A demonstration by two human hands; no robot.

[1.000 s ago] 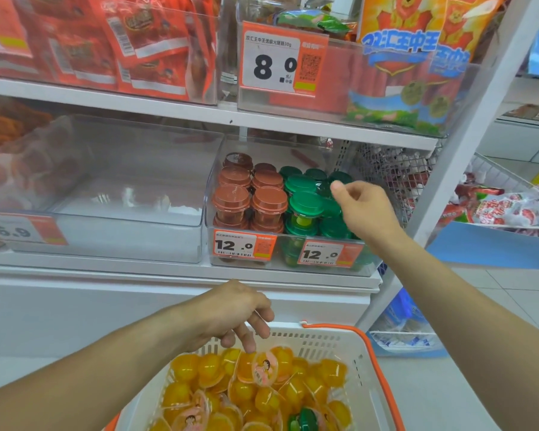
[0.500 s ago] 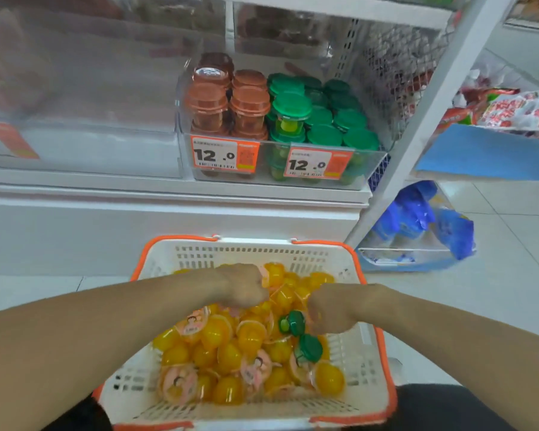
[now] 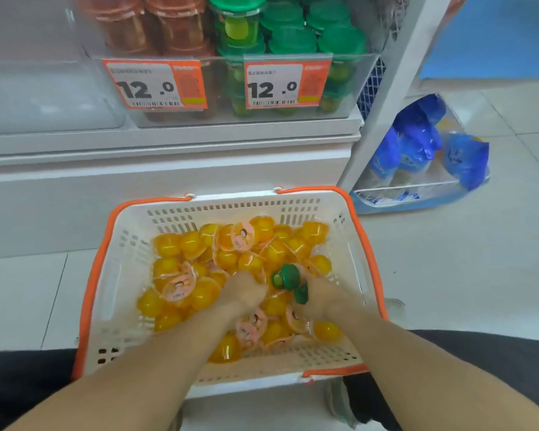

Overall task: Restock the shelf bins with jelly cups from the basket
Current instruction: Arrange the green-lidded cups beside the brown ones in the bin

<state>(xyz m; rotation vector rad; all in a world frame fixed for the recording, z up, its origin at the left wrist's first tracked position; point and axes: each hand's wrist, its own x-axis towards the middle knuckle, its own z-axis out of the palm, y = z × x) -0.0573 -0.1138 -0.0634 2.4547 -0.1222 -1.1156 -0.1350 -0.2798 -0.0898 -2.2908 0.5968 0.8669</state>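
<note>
A white basket (image 3: 119,275) with an orange rim sits on the floor at 6 o'clock of the shelf, filled with yellow jelly cups (image 3: 181,244), several showing pink cartoon lids. Both hands reach down into the pile near its middle. The left hand (image 3: 245,292) lies knuckles up among the cups, its fingers curled down into them; its grip is buried and blurred, so I cannot tell whether it grasps a cup or nothing. The right hand (image 3: 322,298), at 3 o'clock of the left and close beside it, has its grip clenched round a green-lidded cup (image 3: 301,293), whose lid shows at the hand's inner edge. A second green-lidded cup (image 3: 285,276) lies just at 11 o'clock of that one, between the two hands; whether the right fingers touch it too is unclear.

At 12 o'clock, the clear shelf bin (image 3: 349,85) holds brown-lidded cups (image 3: 175,23) on its left side and green-lidded cups on the shelf (image 3: 293,32) on its right, stacked in layers. Two orange price tags (image 3: 156,85) reading 12.0 hang on its front wall. At 9 o'clock of it stands another clear bin (image 3: 44,98). At 2 o'clock of the basket, blue packets (image 3: 417,150) lean in a low clear tray on the tiled floor (image 3: 448,275).
</note>
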